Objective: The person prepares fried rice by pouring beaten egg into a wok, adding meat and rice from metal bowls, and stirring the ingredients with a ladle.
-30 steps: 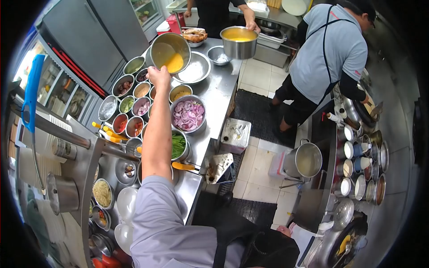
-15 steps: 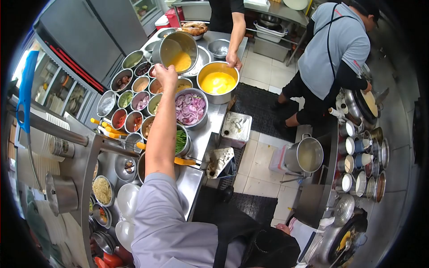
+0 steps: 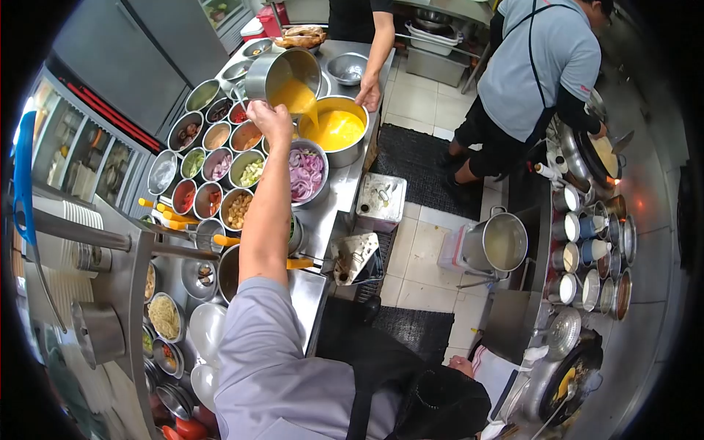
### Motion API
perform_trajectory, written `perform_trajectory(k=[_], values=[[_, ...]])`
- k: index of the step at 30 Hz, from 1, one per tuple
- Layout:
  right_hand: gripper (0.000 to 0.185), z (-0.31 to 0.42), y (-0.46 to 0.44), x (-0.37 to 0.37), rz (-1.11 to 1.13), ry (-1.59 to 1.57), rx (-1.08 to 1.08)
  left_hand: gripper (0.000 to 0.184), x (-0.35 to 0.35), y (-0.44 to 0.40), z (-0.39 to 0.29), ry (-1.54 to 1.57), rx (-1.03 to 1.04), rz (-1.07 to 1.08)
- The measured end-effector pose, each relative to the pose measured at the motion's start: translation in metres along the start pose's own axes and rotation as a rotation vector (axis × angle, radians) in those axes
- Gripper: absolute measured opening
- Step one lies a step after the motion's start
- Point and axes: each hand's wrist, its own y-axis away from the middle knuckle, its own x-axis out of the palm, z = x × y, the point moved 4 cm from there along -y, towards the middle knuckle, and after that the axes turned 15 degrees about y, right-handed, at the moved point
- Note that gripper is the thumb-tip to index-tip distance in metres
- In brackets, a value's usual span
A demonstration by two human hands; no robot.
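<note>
Pouring pot [image 3: 279, 73] and receiving pot [image 3: 351, 156], upper centre, show smooth, shiny metal. Cabinet doors [image 3: 117, 66], upper left, look matt; the floor mat [image 3: 424, 170], mid-frame, looks rough.

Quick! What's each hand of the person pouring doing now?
Left hand: closed, holding the tipped metal pot.
Right hand: partly hidden; can't tell if it's open or closed.
</note>
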Motion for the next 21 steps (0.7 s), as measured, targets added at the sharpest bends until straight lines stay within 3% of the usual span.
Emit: perform_trajectory(k=[3, 8, 14, 21], values=[[0.026, -0.016, -0.009, 0.002, 0.043, -0.055, 0.037, 0.020, 0.004, 0.002, -0.001, 0.072, -0.132, 0.074], [0.028, 0.009, 0.010, 0.000, -0.077, 0.041, 0.081, 0.017, 0.010, 0.005, -0.001, 0.103, -0.047, 0.054], [0.036, 0.029, 0.020, 0.000, -0.070, 0.108, 0.126, 0.017, 0.012, 0.004, 0.000, 0.076, 0.085, -0.015], [0.038, 0.030, 0.015, 0.001, -0.077, 0.049, 0.125, 0.018, 0.010, 0.003, -0.012, 0.123, 0.016, 0.045]])
